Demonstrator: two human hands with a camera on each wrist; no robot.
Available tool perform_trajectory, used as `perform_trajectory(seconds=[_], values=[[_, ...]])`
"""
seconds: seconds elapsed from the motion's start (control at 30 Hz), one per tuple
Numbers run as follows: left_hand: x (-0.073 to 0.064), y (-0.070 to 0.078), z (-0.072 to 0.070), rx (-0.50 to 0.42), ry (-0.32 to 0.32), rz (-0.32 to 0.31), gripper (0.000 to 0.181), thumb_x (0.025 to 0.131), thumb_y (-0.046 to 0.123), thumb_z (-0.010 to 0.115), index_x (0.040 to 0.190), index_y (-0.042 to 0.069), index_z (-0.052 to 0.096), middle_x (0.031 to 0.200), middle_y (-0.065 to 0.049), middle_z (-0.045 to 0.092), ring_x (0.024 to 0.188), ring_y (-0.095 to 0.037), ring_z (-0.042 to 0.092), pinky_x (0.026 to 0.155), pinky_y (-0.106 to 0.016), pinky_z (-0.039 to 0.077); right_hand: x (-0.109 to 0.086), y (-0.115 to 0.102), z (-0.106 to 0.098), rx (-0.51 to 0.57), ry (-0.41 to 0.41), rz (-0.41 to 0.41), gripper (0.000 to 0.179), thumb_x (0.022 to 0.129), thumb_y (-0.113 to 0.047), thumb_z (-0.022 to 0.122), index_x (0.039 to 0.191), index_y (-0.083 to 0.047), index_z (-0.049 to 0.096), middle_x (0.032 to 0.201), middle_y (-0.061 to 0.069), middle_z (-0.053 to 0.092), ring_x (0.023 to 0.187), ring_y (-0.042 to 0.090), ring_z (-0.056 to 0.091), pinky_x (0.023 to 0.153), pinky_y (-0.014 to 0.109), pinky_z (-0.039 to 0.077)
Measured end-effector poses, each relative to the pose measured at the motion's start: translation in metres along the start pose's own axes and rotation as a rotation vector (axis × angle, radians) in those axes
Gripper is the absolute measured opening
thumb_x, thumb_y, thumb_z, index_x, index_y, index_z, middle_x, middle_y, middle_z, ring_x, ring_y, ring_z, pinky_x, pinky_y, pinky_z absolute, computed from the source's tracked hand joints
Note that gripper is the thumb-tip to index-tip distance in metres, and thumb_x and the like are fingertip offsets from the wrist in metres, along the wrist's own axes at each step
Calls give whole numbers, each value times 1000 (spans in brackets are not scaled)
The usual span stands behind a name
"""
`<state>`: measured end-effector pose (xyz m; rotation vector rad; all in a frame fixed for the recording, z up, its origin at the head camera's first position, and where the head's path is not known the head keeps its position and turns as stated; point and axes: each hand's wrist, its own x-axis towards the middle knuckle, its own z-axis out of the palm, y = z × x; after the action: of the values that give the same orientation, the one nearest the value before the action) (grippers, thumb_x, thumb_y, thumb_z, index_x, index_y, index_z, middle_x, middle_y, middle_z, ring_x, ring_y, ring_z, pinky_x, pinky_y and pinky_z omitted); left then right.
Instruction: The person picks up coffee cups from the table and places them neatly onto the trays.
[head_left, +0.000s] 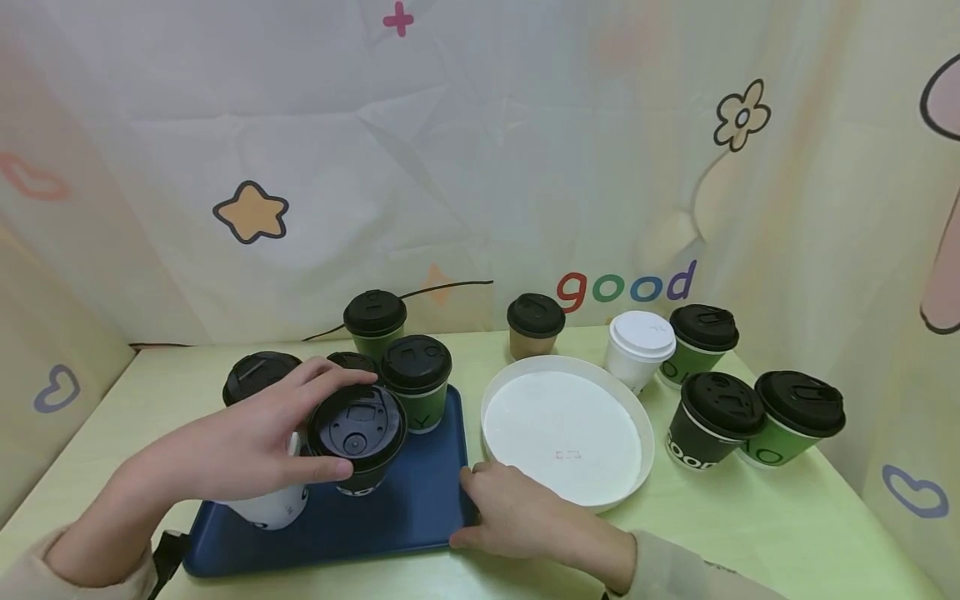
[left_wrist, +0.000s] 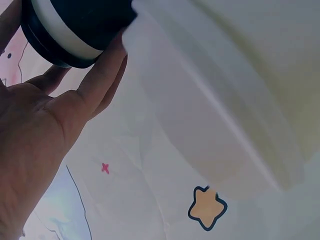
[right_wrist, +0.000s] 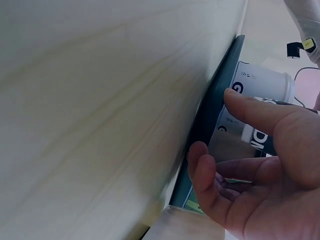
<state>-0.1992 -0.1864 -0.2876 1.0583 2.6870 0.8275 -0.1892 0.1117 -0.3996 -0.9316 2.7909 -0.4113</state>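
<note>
My left hand (head_left: 262, 442) grips a dark paper cup (head_left: 365, 481) with a black lid, thumb and fingers on either side, above the blue tray (head_left: 390, 529). In the left wrist view that dark cup (left_wrist: 85, 30) sits between the fingers. Beside it on the tray stand a white cup (head_left: 273, 510), partly hidden by the hand, and a green cup (head_left: 422, 408) with a black lid. Two more black lids, one at the left (head_left: 258, 375) and one behind (head_left: 352, 361), show past the hand. My right hand (head_left: 517, 512) holds the tray's right edge near its front corner.
Right of the tray lies a round white dish (head_left: 566, 433). Around it stand a brown cup (head_left: 534, 342), a white-lidded cup (head_left: 637, 354), a black cup (head_left: 708, 429) and green cups (head_left: 783, 437). Another green cup (head_left: 375, 337) is behind the tray, near the curtain (head_left: 480, 167).
</note>
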Motion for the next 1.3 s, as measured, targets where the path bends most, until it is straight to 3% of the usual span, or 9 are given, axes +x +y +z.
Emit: perform_trajectory(seconds=[0.2, 0.5, 0.63, 0.97, 1.13, 1.3], values=[[3, 0, 11, 33, -35, -46, 75, 91, 53, 76, 152, 25, 42, 138, 8, 42, 117, -11, 54, 97, -41, 50, 1, 0, 0, 4, 1, -2, 48, 80, -40, 88, 102, -4, 66, 87, -1, 61, 70, 9, 56, 66, 26, 51], [4, -4, 18, 79, -92, -14, 73, 92, 42, 78, 150, 15, 44, 140, 1, 44, 117, -15, 55, 96, -43, 50, 5, 0, 2, 15, -12, 4, 49, 81, -40, 87, 106, -3, 67, 89, -1, 61, 72, 6, 54, 68, 24, 51], [4, -6, 20, 130, -101, -47, 74, 90, 41, 79, 150, 15, 45, 142, 1, 48, 120, -18, 56, 96, -46, 50, 5, -1, 2, 16, -18, 5, 50, 81, -41, 87, 107, -3, 67, 90, -1, 62, 72, 7, 55, 68, 24, 51], [1, -10, 13, 173, -117, -113, 75, 88, 37, 81, 151, 14, 46, 141, -1, 49, 118, -18, 57, 95, -47, 51, 5, -3, 1, 13, -12, 1, 48, 81, -40, 87, 105, -4, 67, 89, -1, 62, 72, 7, 56, 67, 25, 51], [0, -11, 11, 176, -142, -150, 81, 89, 34, 79, 155, 8, 42, 149, -9, 44, 126, -25, 54, 97, -50, 49, 6, -4, 2, 9, -10, 6, 48, 81, -41, 87, 105, -4, 67, 90, 0, 62, 72, 8, 56, 67, 25, 51], [-8, -12, 3, 162, -112, -140, 84, 94, 45, 74, 158, 7, 37, 157, -14, 37, 134, -33, 48, 101, -56, 47, 6, -5, 2, 13, -13, 10, 49, 81, -41, 87, 106, -3, 67, 91, 1, 63, 73, 8, 57, 68, 26, 52]])
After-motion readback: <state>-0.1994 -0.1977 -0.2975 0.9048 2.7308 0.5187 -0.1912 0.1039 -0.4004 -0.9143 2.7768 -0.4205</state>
